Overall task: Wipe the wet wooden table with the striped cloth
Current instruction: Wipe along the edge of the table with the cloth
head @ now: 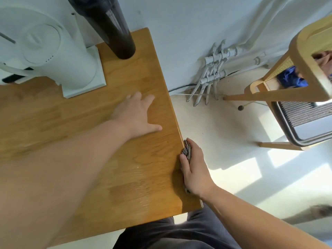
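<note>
Dark trousers [179, 234]: the person's lap, at the bottom edge, partly under the table's near end.
Wooden table [140, 177]: honey-coloured top; faint glistening streaks on its near right part.
Right hand [195, 169]: at the table's right edge, fingers curled shut over the striped cloth [186, 149], pressing it against the side of the edge. Cloth bunched, mostly hidden under the palm.
Left hand [138, 114]: flat on the tabletop, fingers spread, holding nothing.
White appliance [59, 56]: on a square base at the table's far left.
Black cylinder [113, 27]: upright, just beside the appliance, near the far edge.
White pipes [210, 76]: on the floor against the wall, beyond the table.
Wooden chair [294, 83]: far right, well apart from the table.
</note>
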